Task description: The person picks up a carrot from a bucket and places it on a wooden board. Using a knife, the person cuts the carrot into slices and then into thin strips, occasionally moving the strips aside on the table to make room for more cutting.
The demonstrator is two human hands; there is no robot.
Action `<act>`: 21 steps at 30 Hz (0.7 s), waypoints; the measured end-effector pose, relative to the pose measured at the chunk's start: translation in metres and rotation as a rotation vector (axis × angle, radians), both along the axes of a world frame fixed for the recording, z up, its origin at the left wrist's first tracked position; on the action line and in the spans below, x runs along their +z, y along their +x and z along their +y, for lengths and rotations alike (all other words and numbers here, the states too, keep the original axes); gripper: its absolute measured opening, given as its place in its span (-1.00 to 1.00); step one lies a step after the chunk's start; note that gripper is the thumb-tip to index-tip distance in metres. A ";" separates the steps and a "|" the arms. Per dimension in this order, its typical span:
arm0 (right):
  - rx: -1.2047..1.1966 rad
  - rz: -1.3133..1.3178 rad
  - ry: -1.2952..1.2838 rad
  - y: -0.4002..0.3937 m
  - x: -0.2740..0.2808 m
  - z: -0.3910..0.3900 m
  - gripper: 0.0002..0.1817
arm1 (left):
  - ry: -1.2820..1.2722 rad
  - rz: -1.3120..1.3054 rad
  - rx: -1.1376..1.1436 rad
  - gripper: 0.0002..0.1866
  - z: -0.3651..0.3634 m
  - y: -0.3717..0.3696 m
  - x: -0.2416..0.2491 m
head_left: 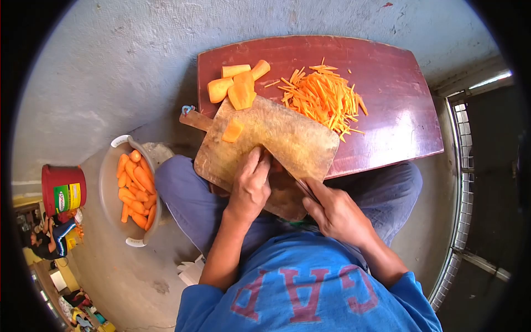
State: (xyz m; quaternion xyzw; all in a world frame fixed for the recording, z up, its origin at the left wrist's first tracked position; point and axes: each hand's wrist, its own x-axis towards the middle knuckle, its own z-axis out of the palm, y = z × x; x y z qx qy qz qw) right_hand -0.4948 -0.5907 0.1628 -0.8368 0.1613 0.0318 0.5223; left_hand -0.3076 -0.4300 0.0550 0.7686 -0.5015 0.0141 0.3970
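A worn wooden cutting board (293, 133) lies slanted across my lap and the near edge of the table. My right hand (340, 213) is closed around the handle of a knife (306, 188), its blade pointing to the upper left over the board. Close to the blade, my left hand (250, 185) presses down with its fingers bent together; whatever lies under them is hidden. One flat carrot piece (233, 130) rests on the board above my left hand. Thick carrot chunks (241, 91) sit at the board's upper left corner, and a heap of carrot strips (323, 98) lies beyond its far edge.
The low red table (392, 110) stands against a blue wall. On the floor at left is a grey tub (105, 188) with several peeled carrots (136, 188). Farther left are a red bucket (63, 191) and another person (52, 238). A dark door (492, 166) is at right.
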 end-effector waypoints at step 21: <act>0.007 0.074 -0.058 0.015 -0.001 0.000 -0.55 | -0.027 0.053 0.016 -0.54 0.005 0.002 -0.003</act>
